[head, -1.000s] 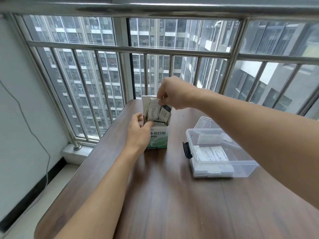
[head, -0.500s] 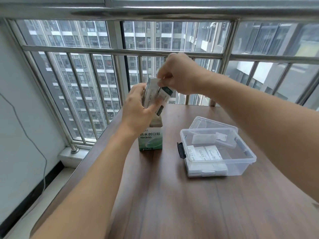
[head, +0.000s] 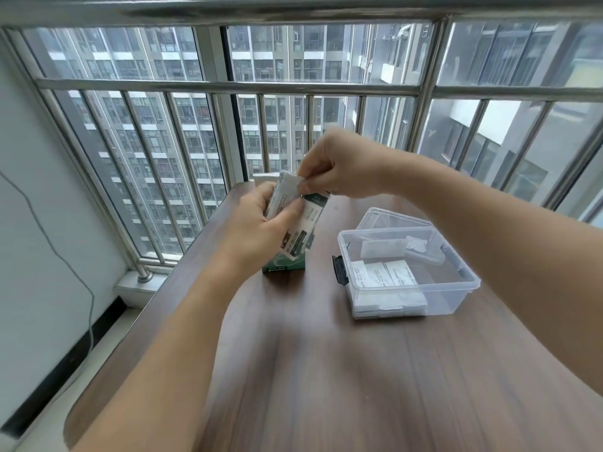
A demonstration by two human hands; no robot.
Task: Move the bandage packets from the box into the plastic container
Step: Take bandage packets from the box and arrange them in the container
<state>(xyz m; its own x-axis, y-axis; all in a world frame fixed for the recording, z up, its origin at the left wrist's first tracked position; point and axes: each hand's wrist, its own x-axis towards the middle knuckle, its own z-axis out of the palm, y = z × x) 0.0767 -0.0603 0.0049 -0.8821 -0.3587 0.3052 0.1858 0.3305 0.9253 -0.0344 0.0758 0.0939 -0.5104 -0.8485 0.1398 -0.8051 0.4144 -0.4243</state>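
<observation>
- Over the far-left part of the brown wood-grain counter (head: 326,370), both hands are working at the top of the green-and-white cardboard bandage box (head: 295,252), which is standing upright but looks tipped a bit.
- Left hand (head: 261,223) is wrapping round the box's upper part w/ thumb across the front; it also seems to be pressing on the white paper bandage packets (head: 287,190) sticking up out of the box mouth.
- Right hand (head: 339,168) is pinching shut on the top edge of those packets, fingers curled, coming in from above and from the right.
- Packets' long axis is running roughly upright, leaning slightly; lower ends are hidden behind the left hand, so can't tell how far they are out of the box.
- Clear rectangular plastic container (head: 456,288) w/ black side latch is sitting to the right of the box, nearer the right forearm, apart from the box. Its clear lid (head: 385,216) is lying just behind it.
- Several white packets (head: 381,275) are already lying flat inside the container, so the job is looking partly done.
- Key relation: container is lying right of and slightly nearer than the pinched packets, so the right hand is the closer one for carrying them over; prob. a lift clear, then a short sweep right and down.
</observation>
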